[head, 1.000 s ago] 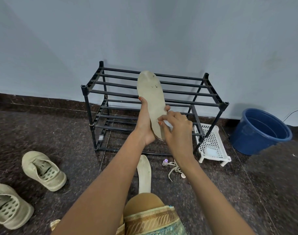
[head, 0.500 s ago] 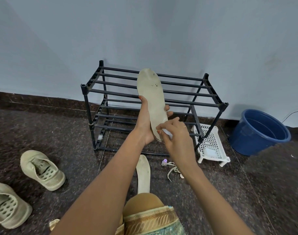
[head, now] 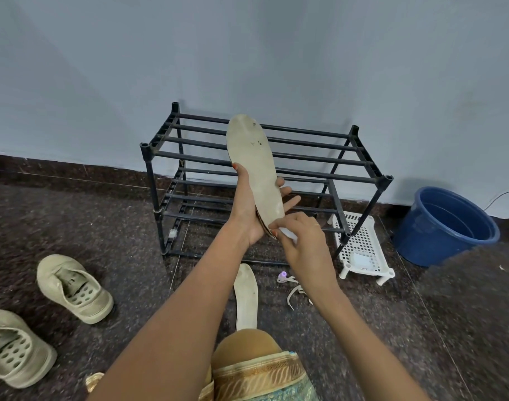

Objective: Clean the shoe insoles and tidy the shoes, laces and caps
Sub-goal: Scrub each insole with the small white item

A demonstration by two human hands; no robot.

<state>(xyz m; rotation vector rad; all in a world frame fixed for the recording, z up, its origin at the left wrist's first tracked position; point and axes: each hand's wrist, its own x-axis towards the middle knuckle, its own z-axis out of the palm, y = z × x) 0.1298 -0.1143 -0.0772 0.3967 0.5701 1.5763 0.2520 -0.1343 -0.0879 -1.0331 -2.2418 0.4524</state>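
Note:
My left hand [head: 247, 206] holds a beige insole [head: 256, 166] upright in front of the rack, thumb on its left edge, fingers behind it. Small dark spots mark its toe end. My right hand [head: 302, 241] pinches a white wipe [head: 288, 234] against the insole's heel end. A second insole [head: 246, 296] lies flat on the floor below my hands. Two beige shoes, one [head: 73, 287] nearer the rack and one [head: 13, 348] at the left edge, sit on the floor. Loose laces [head: 295, 290] and a small purple cap [head: 282, 275] lie right of the second insole.
A black two-tier shoe rack [head: 305, 157] stands against the blue wall. A white perforated tray [head: 363, 250] sits at its right foot, and a blue bucket [head: 447, 227] stands farther right. My knee [head: 247, 348] is at the bottom centre on the dark stone floor.
My right hand with the wipe has slid down the insole from its middle to the heel end. My left hand has kept its hold on the insole.

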